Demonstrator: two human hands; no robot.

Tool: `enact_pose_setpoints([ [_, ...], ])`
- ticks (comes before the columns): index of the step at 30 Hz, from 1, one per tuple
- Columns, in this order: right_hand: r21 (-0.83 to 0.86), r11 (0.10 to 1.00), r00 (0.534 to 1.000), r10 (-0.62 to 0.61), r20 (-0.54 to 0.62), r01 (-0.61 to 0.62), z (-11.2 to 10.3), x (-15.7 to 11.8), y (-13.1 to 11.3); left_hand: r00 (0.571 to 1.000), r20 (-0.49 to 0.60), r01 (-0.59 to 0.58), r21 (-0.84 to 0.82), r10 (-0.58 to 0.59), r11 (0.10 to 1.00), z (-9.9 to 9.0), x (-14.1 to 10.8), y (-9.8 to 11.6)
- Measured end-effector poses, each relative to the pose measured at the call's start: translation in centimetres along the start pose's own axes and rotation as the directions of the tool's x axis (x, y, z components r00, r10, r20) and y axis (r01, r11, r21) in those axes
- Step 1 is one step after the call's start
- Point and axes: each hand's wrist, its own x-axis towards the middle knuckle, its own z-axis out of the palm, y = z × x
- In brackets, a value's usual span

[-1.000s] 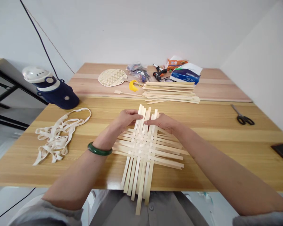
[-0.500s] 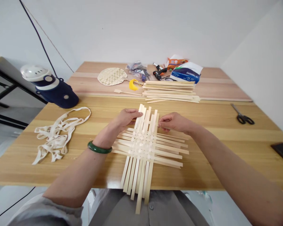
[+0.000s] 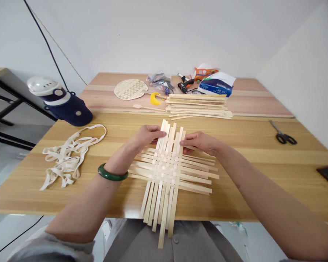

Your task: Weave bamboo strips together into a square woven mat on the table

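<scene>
Head view: the left hand and right hand lie open, not gripping, on the bamboo-strip weave: light, stiff, loose; best held at its crossings.

Pale yellow strips in over-under checks, centre of frame; mottled dark green bangle lower left of them; navy + white cap upper left; cream ribbon below it; honey-coloured table w/ streaky grain; black-handled scissors far right.
</scene>
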Motion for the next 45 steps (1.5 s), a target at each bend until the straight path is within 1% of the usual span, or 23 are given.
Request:
enact_pose_setpoints([
  [2,-0.088,0.996,0.998,-0.006,-0.058,0.001,0.3,0.0,-0.1,1.0,0.0,0.001,0.031,-0.001,1.0,-0.3,0.0,0.1],
  [3,-0.14,0.99,0.987,-0.032,-0.159,0.009,0.5,-0.1,-0.2,1.0,-0.001,0.0,0.044,0.0,0.999,-0.4,0.0,0.1],
  [4,-0.203,0.979,0.952,-0.092,-0.292,0.032,0.6,-0.1,-0.5,1.0,-0.005,-0.002,0.053,0.002,0.999,-0.5,0.0,0.1],
  [5,-0.279,0.957,0.887,-0.191,-0.42,0.074,0.8,-0.1,-0.8,1.0,-0.01,-0.005,0.057,0.005,0.998,-0.6,0.0,0.2],
  [6,-0.368,0.921,0.801,-0.315,-0.508,0.129,0.9,0.0,-1.1,1.0,-0.015,-0.008,0.057,0.009,0.998,-0.6,0.0,0.2],
  [7,-0.463,0.866,0.715,-0.444,-0.54,0.188,1.0,0.1,-1.6,1.0,-0.015,-0.014,0.053,0.015,0.998,-0.5,0.0,0.3],
  [8,-0.547,0.801,0.649,-0.553,-0.522,0.242,1.2,0.3,-2.1,1.0,-0.01,-0.024,0.049,0.025,0.999,-0.3,-0.1,0.4],
  [9,-0.612,0.736,0.613,-0.633,-0.472,0.289,1.4,0.5,-2.6,0.999,-0.004,-0.037,0.046,0.037,0.998,-0.2,-0.1,0.5],
  [10,-0.649,0.691,0.603,-0.676,-0.424,0.318,1.6,0.7,-3.1,0.999,0.003,-0.052,0.044,0.052,0.998,0.0,-0.2,0.7],
  [11,-0.663,0.674,0.615,-0.684,-0.393,0.326,1.8,1.0,-3.5,0.998,0.011,-0.067,0.044,0.067,0.997,0.2,-0.3,0.8],
  [12,-0.661,0.678,0.652,-0.665,-0.363,0.323,2.0,1.3,-4.0,0.997,0.017,-0.079,0.046,0.079,0.996,0.3,-0.4,0.9],
  [15,-0.569,0.767,0.809,-0.517,-0.279,0.295,2.4,1.8,-5.0,0.997,0.016,-0.075,0.054,0.074,0.996,0.4,-0.5,1.1],
  [16,-0.533,0.798,0.846,-0.469,-0.255,0.282,2.4,1.8,-5.2,0.998,0.008,-0.064,0.055,0.064,0.996,0.4,-0.4,1.1],
  [18,-0.488,0.832,0.886,-0.41,-0.217,0.265,2.2,1.6,-5.5,0.999,-0.019,-0.045,0.049,0.046,0.998,0.2,-0.4,1.0],
  [23,-0.478,0.826,0.901,-0.409,-0.147,0.297,1.6,1.0,-5.9,0.998,-0.047,-0.032,0.02,0.033,0.999,0.2,-0.4,0.9],
  [29,-0.496,0.813,0.916,-0.394,-0.079,0.307,1.4,1.2,-5.9,1.0,0.011,-0.012,0.011,0.012,1.0,0.4,-0.6,1.2],
  [32,-0.425,0.853,0.903,-0.399,-0.16,0.302,1.4,1.4,-5.8,1.0,0.016,-0.022,0.019,0.022,1.0,0.4,-0.5,1.1],
  [35,-0.33,0.911,0.867,-0.36,-0.344,0.247,1.2,1.7,-5.6,0.999,0.002,-0.04,0.042,0.039,0.998,0.2,-0.3,0.9],
  [37,-0.286,0.947,0.894,-0.252,-0.372,0.148,0.7,1.7,-5.4,0.999,-0.002,-0.034,0.042,0.034,0.999,0.2,-0.3,0.8],
  [39,-0.2,0.979,0.957,-0.105,-0.271,0.051,0.1,1.7,-5.0,1.0,-0.006,-0.03,0.032,0.03,0.999,0.2,-0.3,0.8],
  [41,-0.075,0.997,0.995,0.007,-0.103,-0.015,-0.3,1.6,-4.5,0.999,-0.003,-0.034,0.021,0.034,0.999,0.3,-0.4,0.9],
  [43,0.057,0.998,1.0,0.016,0.023,-0.017,-0.4,1.6,-3.8,0.999,0.007,-0.039,0.014,0.039,0.999,0.3,-0.4,0.9],
  [45,0.138,0.989,0.995,-0.057,0.079,0.046,-0.2,1.7,-3.2,0.999,0.023,-0.028,0.002,0.028,1.0,0.3,-0.4,1.0],
])
